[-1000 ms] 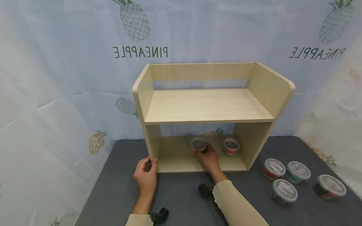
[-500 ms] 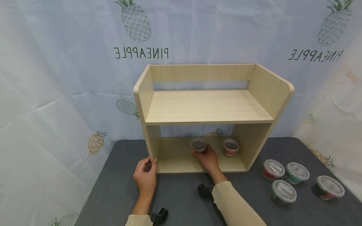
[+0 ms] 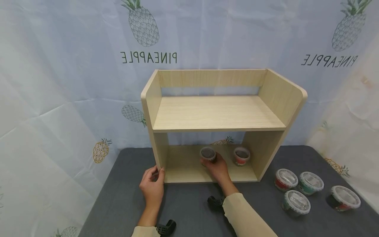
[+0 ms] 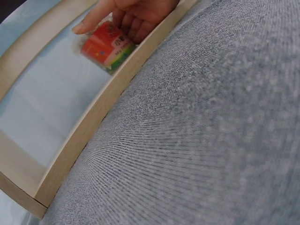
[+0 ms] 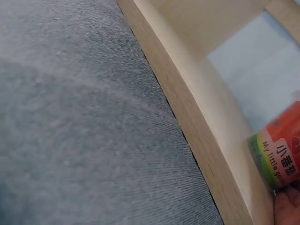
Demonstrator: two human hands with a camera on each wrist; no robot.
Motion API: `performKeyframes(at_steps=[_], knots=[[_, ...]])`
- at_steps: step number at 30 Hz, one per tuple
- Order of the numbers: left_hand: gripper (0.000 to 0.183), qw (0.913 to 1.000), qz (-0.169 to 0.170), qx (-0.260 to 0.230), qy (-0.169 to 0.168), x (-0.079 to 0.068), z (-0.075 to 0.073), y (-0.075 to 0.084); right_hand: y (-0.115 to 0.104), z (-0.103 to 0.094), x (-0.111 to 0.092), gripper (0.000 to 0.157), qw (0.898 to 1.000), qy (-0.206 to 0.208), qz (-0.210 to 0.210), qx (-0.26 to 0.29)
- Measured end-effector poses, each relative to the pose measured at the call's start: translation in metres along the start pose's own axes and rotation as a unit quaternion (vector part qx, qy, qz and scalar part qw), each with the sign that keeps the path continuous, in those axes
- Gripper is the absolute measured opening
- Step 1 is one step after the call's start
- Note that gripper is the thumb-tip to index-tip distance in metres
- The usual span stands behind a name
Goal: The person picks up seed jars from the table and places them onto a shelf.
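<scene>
On the lower board of a light wooden shelf (image 3: 219, 113), my right hand (image 3: 218, 167) grips a small plastic cup (image 3: 208, 153) with a clear lid. Its red and green label reads "My little garden" in the right wrist view, where the cup (image 5: 280, 150) shows beside a bit of my right hand (image 5: 287, 206). In the left wrist view the thumb and fingers of the right hand (image 4: 140, 16) are around the cup (image 4: 107, 46). My left hand (image 3: 152, 184) pinches the front edge of the shelf's left side panel near the bottom.
A similar cup (image 3: 241, 156) stands on the lower board to the right. Several more lidded cups, among them a red one (image 3: 286, 180) and a green one (image 3: 311, 183), stand on the dark grey table (image 3: 118, 204) at the right. A pineapple-print cloth (image 3: 74, 82) hangs behind.
The head view has tilted up slightly, so the scene sits a little lower. Both hands and the gripped cup keep their places at the shelf.
</scene>
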State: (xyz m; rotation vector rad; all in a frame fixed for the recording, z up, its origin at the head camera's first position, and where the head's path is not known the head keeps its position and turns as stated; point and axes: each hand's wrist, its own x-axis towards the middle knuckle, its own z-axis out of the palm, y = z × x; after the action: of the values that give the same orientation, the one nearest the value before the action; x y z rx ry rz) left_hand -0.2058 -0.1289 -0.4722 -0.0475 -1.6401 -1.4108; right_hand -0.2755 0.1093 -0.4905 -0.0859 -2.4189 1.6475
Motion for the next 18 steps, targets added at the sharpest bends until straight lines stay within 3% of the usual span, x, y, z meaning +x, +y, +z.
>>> performKeyframes(at_steps=[8,13,18], knots=[[0.016,1.0,-0.002,-0.005,0.004,-0.001,0.001,0.001,0.004,-0.01,-0.019,0.065,0.999,0.008,-0.013,0.035],[0.016,1.0,0.002,-0.004,0.005,0.0,0.0,0.002,0.005,-0.022,-0.039,0.075,0.998,-0.015,0.006,0.064],[0.016,0.9999,-0.012,-0.008,0.002,0.0,-0.002,0.002,0.0,-0.047,-0.064,0.08,0.997,-0.038,0.027,0.067]])
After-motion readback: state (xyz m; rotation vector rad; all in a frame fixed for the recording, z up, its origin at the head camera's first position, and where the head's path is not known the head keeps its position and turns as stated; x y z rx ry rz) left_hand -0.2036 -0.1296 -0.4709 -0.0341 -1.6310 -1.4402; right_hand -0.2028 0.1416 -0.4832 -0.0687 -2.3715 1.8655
